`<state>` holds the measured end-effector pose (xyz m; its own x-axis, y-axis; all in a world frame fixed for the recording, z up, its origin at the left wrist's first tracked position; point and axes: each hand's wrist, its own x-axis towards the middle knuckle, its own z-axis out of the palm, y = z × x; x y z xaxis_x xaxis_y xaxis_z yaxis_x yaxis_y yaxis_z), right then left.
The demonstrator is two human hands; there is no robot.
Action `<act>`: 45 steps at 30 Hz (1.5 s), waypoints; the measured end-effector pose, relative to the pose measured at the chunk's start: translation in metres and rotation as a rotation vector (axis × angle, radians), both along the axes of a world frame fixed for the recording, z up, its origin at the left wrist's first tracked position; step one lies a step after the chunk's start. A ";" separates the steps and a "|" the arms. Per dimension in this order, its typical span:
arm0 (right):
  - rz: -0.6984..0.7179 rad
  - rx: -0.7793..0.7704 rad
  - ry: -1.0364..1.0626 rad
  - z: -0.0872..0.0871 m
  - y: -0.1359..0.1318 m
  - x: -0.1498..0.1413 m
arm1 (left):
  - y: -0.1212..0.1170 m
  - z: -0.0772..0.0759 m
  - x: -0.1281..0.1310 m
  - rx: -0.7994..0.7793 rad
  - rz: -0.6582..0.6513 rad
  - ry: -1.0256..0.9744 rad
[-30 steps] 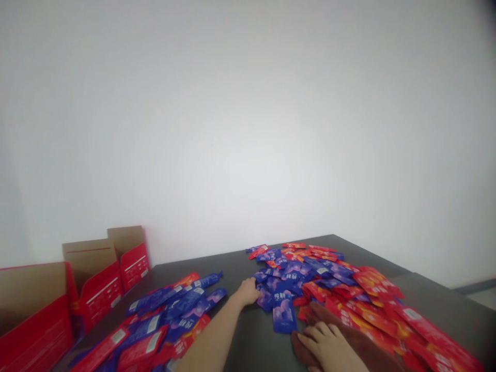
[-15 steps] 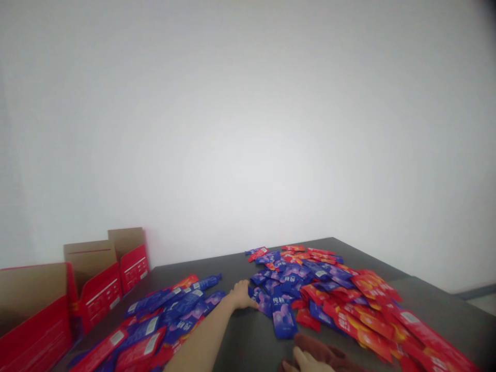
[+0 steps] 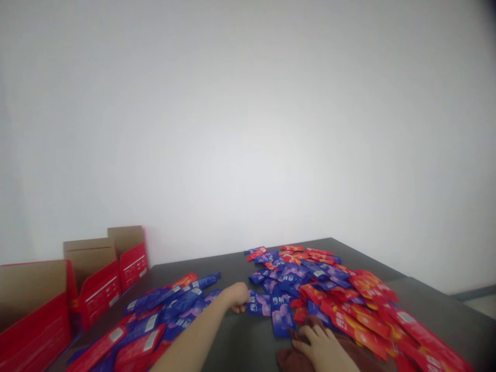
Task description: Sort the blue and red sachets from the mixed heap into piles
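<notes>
My left hand (image 3: 236, 296) reaches across the dark table (image 3: 232, 268), its fingers curled on a blue sachet (image 3: 259, 306) at the near left edge of a big pile of blue and red sachets (image 3: 329, 289). My right hand (image 3: 323, 346) lies near the bottom edge with its fingers spread, resting on a dark brown cloth (image 3: 294, 356) beside the red sachets. Another blue sachet (image 3: 282, 315) lies flat just in front of that hand.
A second spread of blue and red sachets (image 3: 155, 315) covers the table's left side. Three open red cardboard boxes (image 3: 96, 284) stand along the left edge. A plain white wall fills the background.
My left hand has drawn back a little toward me, pulling a blue sachet out of the pile. My right hand dipped out of view, then came back onto the cloth.
</notes>
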<state>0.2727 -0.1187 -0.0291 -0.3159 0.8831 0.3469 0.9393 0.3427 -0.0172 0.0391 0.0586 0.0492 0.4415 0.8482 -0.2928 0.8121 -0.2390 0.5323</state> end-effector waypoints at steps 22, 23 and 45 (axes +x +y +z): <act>-0.301 0.042 -0.262 0.033 0.030 -0.036 | -0.069 -0.060 -0.038 -0.391 -0.054 -0.515; -0.325 0.040 -0.257 0.038 0.036 -0.032 | -0.069 -0.059 -0.039 -0.393 -0.062 -0.518; -0.293 -0.154 -0.201 0.029 0.021 -0.074 | -0.074 -0.063 -0.023 -0.173 0.022 -0.260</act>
<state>0.1990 -0.0979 0.0002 -0.0903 0.9830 0.1600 0.9870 0.0668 0.1465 0.0157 -0.0157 -0.0143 0.5025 0.8060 -0.3130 0.6473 -0.1107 0.7542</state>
